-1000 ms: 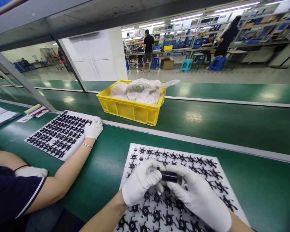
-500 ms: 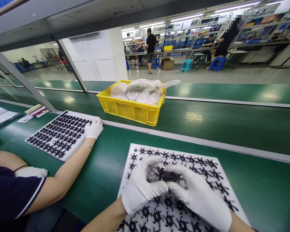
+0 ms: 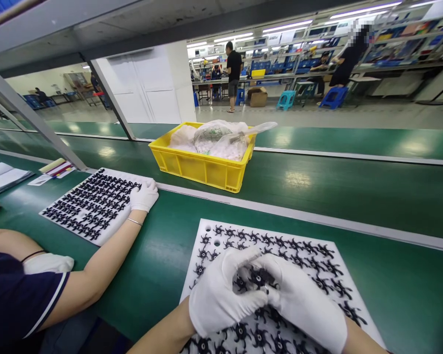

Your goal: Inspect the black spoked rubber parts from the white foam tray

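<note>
Both my hands wear white gloves and meet above a white board [image 3: 205, 226] set with rows of black bladed impellers [image 3: 240, 331]. Between them is one black impeller [image 3: 258, 279], its blades and hub towards me. My left hand [image 3: 225, 290] curls round its left side, thumb reaching to the right fingertips. My right hand [image 3: 302, 300] closes on it from the right, and a small shiny spot shows at the fingertips. The fingers partly hide the impeller's lower part. Two holes at the board's far left corner hold no impeller.
A yellow crate [image 3: 195, 166] with filled plastic bags [image 3: 221, 137] stands beyond the board. To my left, a co-worker's gloved hand [image 3: 143, 195] rests on another board of impellers [image 3: 96, 201]. Papers [image 3: 3, 177] lie at far left. A metal post [image 3: 51, 118] rises from the bench.
My hands have moved slightly towards me and closer together. The impeller has turned from side-on, with its dark cylindrical body showing, to blades facing me. The co-worker's hand stays on the other board.
</note>
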Demonstrator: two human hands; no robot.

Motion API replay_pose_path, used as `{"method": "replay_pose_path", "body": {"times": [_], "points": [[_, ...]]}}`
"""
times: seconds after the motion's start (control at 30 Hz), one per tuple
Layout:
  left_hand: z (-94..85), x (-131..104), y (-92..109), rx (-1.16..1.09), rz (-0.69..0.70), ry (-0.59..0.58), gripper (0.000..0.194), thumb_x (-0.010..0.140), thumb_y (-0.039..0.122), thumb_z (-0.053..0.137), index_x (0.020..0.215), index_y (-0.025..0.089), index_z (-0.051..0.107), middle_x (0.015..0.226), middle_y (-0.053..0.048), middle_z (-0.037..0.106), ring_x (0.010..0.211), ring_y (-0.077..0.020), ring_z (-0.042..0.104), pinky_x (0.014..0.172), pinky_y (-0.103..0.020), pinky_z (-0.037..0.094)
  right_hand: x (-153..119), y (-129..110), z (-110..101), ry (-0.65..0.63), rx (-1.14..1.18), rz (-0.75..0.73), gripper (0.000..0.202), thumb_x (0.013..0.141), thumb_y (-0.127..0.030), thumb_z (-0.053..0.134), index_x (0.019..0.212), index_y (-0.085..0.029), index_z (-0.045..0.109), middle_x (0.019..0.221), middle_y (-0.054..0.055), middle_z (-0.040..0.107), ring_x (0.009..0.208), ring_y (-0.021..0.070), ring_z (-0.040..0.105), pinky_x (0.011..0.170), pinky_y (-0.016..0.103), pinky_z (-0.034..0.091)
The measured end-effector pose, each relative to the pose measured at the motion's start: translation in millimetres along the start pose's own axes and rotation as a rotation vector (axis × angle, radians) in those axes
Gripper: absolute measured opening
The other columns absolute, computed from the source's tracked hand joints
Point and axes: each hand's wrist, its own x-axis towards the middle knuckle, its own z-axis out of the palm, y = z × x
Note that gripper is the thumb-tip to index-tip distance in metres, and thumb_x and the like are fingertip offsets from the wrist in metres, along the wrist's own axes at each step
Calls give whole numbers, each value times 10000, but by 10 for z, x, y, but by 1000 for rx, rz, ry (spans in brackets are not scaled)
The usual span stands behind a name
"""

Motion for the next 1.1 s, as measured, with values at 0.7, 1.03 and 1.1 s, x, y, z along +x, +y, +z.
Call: {"method": "replay_pose_path", "body": {"times": [0.7,1.03,1.1], "points": [[-452,258,-432,485,-261,119,314,818,147,531,1115,190,625,1091,-45,654,927,-175,629,897,-295,500,26,-58,-82,147,-17,366,347,975,-436,397,1202,-237,569,1210,39,603,1128,240,544,988,449,449],[-459,251,-441,478,-221,118,324,822,131,516,1117,199,632,1087,-32,659,895,-155,640,888,-274,507,40,-69,-75,136,-2,363,339,972,-435,394,1188,-242,571,1201,29,604,1126,235,536,994,446,434],[-451,252,-450,496,-219,107,317,819,132,518,1107,195,636,1067,-33,669,879,-158,639,884,-282,509,43,-65,-72,137,1,361,335,972,-432,395,1184,-245,575,1194,28,607,1120,234,540,991,442,436]]}}
